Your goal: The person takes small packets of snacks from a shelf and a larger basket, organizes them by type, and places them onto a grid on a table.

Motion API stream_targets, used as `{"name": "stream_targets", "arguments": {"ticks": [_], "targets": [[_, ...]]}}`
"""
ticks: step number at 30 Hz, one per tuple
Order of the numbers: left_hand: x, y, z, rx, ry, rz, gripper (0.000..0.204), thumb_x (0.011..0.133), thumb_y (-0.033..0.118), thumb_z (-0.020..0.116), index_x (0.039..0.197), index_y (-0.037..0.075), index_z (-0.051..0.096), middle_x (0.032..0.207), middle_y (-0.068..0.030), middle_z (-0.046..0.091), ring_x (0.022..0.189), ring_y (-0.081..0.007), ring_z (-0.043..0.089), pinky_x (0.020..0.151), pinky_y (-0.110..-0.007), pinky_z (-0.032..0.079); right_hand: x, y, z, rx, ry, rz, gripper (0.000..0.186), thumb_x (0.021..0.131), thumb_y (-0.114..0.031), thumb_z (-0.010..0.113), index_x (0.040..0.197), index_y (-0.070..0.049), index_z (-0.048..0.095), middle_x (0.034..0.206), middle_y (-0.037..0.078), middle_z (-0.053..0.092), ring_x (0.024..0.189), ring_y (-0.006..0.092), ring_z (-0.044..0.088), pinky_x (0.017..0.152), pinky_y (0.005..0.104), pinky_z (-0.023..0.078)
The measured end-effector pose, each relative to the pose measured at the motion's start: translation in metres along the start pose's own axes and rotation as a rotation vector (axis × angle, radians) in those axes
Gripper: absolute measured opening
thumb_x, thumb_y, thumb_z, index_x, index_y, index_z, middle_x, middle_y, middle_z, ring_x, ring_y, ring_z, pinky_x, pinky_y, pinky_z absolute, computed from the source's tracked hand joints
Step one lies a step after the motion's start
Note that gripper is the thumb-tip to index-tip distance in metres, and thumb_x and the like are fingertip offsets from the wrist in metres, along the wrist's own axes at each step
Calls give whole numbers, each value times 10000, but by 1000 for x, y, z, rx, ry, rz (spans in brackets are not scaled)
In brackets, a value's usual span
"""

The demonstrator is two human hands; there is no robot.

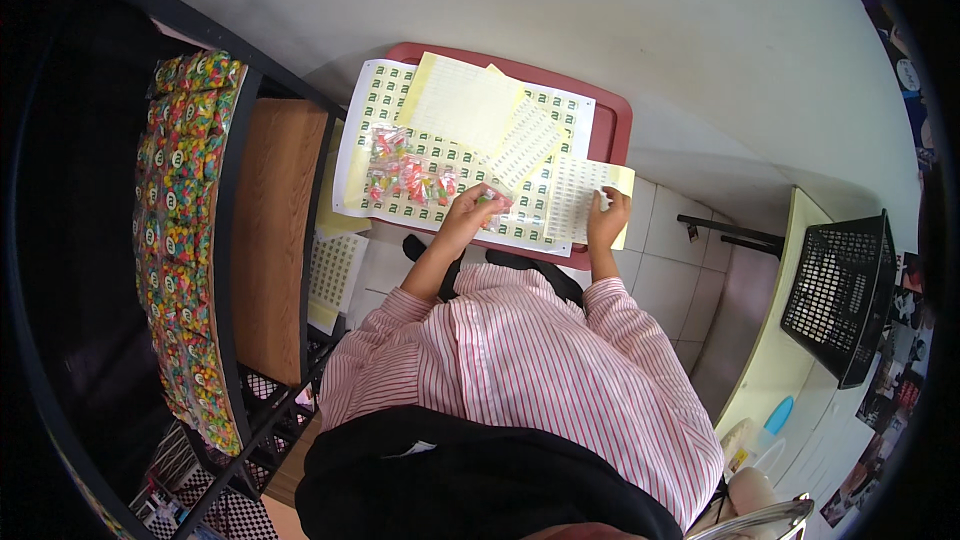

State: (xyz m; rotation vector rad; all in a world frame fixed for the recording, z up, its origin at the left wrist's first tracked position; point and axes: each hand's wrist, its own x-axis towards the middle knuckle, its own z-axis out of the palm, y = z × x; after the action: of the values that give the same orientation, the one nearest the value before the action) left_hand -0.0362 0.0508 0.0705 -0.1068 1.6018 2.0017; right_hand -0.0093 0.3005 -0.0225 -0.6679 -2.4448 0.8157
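Note:
A small clear bag of pink candies (497, 197) is held in my left hand (466, 220) over a large white sheet printed with green labels (391, 93). More small candy bags (412, 176) lie left of that hand on the sheet. My right hand (609, 220) rests at a yellow-backed sheet of small stickers (573, 200), fingers bent and slightly apart. A blank pale sheet (459, 97) and another sticker sheet (523, 139) lie above my hands. All these sit on a red board (612, 123).
Rows of colourful candy packs (185, 240) fill a rack at left, beside a wooden board (273, 241) and loose label sheets (333, 274). A wall (680, 40) rises behind the red board. At right, a black basket (833, 294) and a blue object (779, 415) sit on a shelf.

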Motion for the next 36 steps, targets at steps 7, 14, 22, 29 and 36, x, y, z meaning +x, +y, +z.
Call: {"name": "stream_targets", "arguments": {"ticks": [7,14,22,29,36], "targets": [[7,-4,4,-74,3,-52,175,797,200,535,904,62,538,903,-36,598,791,-89,565,572,-176,379,19,31,-1,-96,69,41,207,710,-93,587,891,8,587,863,137,531,820,283,509,736,359,410],[12,-12,-2,-148,-39,-38,179,798,154,545,928,32,538,905,-64,591,808,-122,571,672,-225,436,30,30,5,-134,27,126,235,708,-94,581,910,24,599,859,144,538,776,277,541,702,354,435],[6,-24,-11,-45,-38,-3,158,798,135,547,878,-1,549,878,-70,589,819,-122,560,742,-224,429,29,30,4,-125,57,158,195,670,-87,608,827,26,619,789,131,563,691,261,565,636,334,453],[0,-30,-17,-32,-76,-45,155,806,138,543,865,-5,558,867,-87,608,793,-112,565,715,-219,450,32,30,8,-146,56,247,185,655,-109,625,797,9,624,789,123,573,693,254,571,646,329,456],[-7,-33,-21,-17,-20,-37,177,811,136,539,898,-18,541,868,-77,597,787,-108,564,697,-215,456,33,31,9,-167,34,251,134,646,-104,619,726,3,607,774,116,578,686,248,571,634,342,454]]}}
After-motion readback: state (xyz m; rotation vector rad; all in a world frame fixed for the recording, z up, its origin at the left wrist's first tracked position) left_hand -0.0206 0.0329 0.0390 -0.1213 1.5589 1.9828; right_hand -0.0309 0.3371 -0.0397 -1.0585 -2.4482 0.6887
